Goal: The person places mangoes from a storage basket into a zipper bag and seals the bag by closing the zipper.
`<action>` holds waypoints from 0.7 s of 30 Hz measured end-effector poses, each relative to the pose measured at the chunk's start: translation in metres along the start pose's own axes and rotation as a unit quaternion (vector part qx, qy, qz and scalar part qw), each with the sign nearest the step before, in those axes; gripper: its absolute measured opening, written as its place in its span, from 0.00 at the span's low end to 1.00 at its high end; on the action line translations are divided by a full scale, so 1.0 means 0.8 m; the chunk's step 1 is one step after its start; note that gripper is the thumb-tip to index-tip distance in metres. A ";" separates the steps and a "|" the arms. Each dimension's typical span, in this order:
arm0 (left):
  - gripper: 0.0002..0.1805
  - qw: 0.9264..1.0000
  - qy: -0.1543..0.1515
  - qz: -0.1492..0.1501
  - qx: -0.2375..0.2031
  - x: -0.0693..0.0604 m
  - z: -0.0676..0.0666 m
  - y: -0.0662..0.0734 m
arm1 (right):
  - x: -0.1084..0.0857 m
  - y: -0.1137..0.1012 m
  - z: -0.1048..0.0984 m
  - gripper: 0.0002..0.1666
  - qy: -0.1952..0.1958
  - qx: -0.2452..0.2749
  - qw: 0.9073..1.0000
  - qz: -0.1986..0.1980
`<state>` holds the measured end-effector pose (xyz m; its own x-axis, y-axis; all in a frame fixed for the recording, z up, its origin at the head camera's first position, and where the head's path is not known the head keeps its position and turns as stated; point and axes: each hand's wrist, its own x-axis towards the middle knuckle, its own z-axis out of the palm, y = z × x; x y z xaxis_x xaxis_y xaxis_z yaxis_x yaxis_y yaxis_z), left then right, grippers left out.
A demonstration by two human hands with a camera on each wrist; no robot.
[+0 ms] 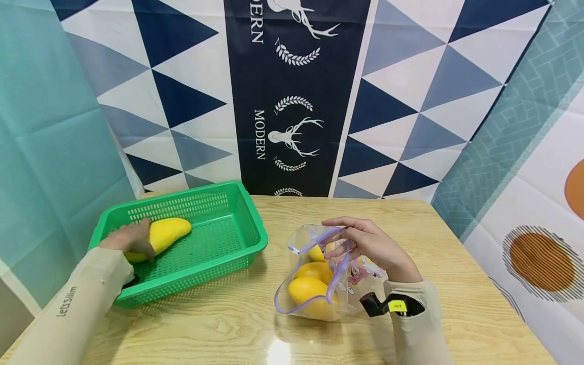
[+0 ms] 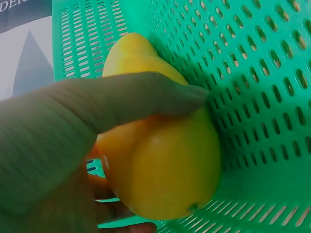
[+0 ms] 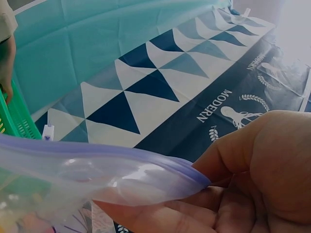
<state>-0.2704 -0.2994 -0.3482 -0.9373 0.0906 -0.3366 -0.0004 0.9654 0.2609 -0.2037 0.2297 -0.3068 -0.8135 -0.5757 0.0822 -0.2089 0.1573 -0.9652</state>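
Note:
Inside the green basket (image 1: 201, 271), my left hand (image 1: 133, 237) grips a yellow mango (image 1: 168, 233). The left wrist view shows the thumb laid across the mango (image 2: 165, 170), with fingers curled under its far side. My right hand (image 1: 371, 246) pinches the purple zip edge of a clear plastic bag (image 1: 335, 281) between thumb and fingers. The bag's mouth gapes toward the left front. Several yellow fruits (image 1: 306, 290) lie in it; the rearmost is partly hidden by the bag's rim and my fingers. In the right wrist view, the zip edge (image 3: 160, 167) runs into the pinch.
Both the basket and the bag stand on a wooden table (image 1: 219, 324). A patterned cloth (image 1: 292, 76) hangs right behind the table, and a teal cloth (image 1: 55, 152) hangs at the left. A small black camera (image 1: 373, 305) sits on the right wrist.

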 end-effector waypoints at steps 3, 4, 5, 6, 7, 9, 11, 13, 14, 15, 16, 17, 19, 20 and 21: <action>0.54 0.999 0.023 0.022 0.002 0.005 0.002 -0.001 | 0.000 0.000 -0.001 0.26 0.000 -0.001 1.000 0.000; 0.54 0.999 0.033 0.031 0.003 0.006 0.003 -0.001 | 0.000 0.001 -0.001 0.26 -0.001 -0.001 1.000 0.000; 0.54 0.998 0.045 0.039 0.003 0.008 0.003 -0.001 | 0.001 0.001 -0.001 0.26 -0.001 -0.001 1.000 0.000; 0.53 0.997 0.056 0.049 0.003 0.009 0.004 -0.002 | 0.001 0.001 -0.001 0.26 -0.002 -0.001 1.000 0.000; 0.53 0.996 0.068 0.059 0.002 0.010 0.004 -0.002 | 0.001 0.002 -0.001 0.26 -0.002 -0.001 1.000 0.000; 0.52 0.993 0.090 0.076 0.000 0.011 0.003 -0.004 | 0.001 0.003 -0.001 0.26 -0.005 0.002 1.000 0.000; 0.51 0.990 0.108 0.093 -0.005 0.012 0.002 -0.004 | 0.001 0.004 -0.001 0.26 -0.007 0.004 1.000 -0.001; 0.50 0.987 0.124 0.106 -0.018 0.012 0.001 -0.004 | 0.001 0.004 -0.001 0.26 -0.008 0.005 1.000 -0.002; 0.50 0.985 0.130 0.111 -0.026 0.012 0.000 -0.004 | 0.001 0.004 -0.001 0.26 -0.008 0.005 1.000 -0.003; 0.51 0.983 0.136 0.116 -0.036 0.012 -0.001 -0.004 | 0.001 0.004 -0.001 0.26 -0.008 0.005 1.000 -0.004; 0.51 0.981 0.142 0.122 -0.046 0.012 -0.001 -0.003 | 0.001 0.004 -0.001 0.26 -0.007 0.004 1.000 -0.005; 0.51 0.979 0.148 0.127 -0.056 0.011 -0.002 -0.003 | 0.001 0.004 -0.001 0.26 -0.007 0.003 1.000 -0.006; 0.51 0.976 0.156 0.133 -0.071 0.011 -0.004 -0.002 | 0.001 0.004 -0.002 0.26 -0.007 0.002 1.000 -0.008; 0.51 0.975 0.158 0.135 -0.077 0.011 -0.004 -0.001 | 0.001 0.004 -0.002 0.26 -0.008 0.001 1.000 -0.010; 0.51 0.974 0.160 0.135 -0.084 0.011 -0.004 -0.001 | 0.001 0.004 -0.002 0.26 -0.009 0.001 1.000 -0.011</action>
<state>-0.2797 -0.3003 -0.3481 -0.9716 0.2296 0.0576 0.2303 0.8605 0.4544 -0.2061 0.2310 -0.3094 -0.7987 -0.5935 0.0997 -0.2261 0.1424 -0.9636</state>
